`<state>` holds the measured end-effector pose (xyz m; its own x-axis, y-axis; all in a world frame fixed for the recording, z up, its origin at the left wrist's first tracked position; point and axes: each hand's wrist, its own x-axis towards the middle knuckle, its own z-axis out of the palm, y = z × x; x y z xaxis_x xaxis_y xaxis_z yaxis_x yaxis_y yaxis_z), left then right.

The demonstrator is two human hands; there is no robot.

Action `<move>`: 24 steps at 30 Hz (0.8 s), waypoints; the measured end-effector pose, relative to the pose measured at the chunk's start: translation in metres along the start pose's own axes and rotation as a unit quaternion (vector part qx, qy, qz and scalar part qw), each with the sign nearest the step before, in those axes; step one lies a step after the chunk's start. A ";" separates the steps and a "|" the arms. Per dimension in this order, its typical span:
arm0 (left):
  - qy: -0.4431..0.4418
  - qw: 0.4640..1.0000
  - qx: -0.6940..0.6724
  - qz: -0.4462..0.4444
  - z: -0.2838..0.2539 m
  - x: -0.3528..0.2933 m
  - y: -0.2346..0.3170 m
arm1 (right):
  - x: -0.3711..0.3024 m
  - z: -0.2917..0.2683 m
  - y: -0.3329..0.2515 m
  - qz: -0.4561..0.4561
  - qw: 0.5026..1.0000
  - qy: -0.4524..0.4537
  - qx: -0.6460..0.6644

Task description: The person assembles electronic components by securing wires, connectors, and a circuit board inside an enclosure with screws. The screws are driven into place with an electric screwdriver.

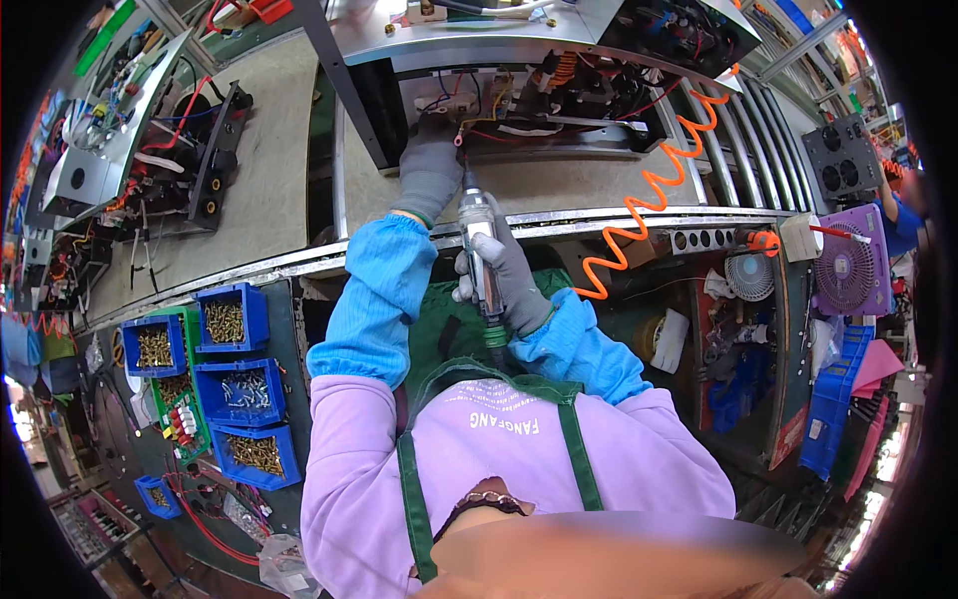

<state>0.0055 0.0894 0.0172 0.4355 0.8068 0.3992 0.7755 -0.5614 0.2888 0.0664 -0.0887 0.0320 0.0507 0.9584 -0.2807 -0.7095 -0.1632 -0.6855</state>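
Note:
My right hand (511, 272), in a grey glove, is wrapped round a silver, straight-bodied power screwdriver (479, 225). Its bit points away from me toward the open front of a metal equipment housing (379, 110). My left hand (431, 172), also gloved in grey, reaches to the housing's left inner part, beside the bit; its fingertips are hidden there, so what they hold does not show. Close to them is a yellow wire (463, 127) with a ring end. Circuit parts and several wires fill the housing, with a dark coil-filled section (564, 75) to the right.
Blue bins (239, 389) of screws stand at my left. Another opened unit (150, 150) sits on the far-left bench. An orange coiled hose (649, 200) stretches along the right, near metal rollers (743, 150). A purple fan (848, 262) stands at far right.

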 end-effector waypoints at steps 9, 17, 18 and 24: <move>0.044 0.983 -0.140 -0.106 0.037 0.015 -0.037 | -0.006 0.004 -0.007 0.043 0.998 -0.008 0.036; 0.085 0.976 -0.087 -0.180 0.024 0.019 -0.006 | -0.009 -0.011 -0.016 0.017 0.999 -0.047 -0.001; 0.087 0.976 -0.088 -0.179 0.027 0.019 -0.007 | -0.009 -0.011 -0.016 0.006 0.999 -0.045 -0.027; 0.153 0.968 -0.166 -0.109 0.036 0.018 -0.003 | -0.011 -0.016 -0.023 0.012 0.999 -0.031 -0.014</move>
<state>0.0271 0.1123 -0.0077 0.0829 0.8484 0.5228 0.6220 -0.4540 0.6380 0.0929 -0.0992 0.0401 -0.0103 0.9667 -0.2555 -0.6907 -0.1917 -0.6973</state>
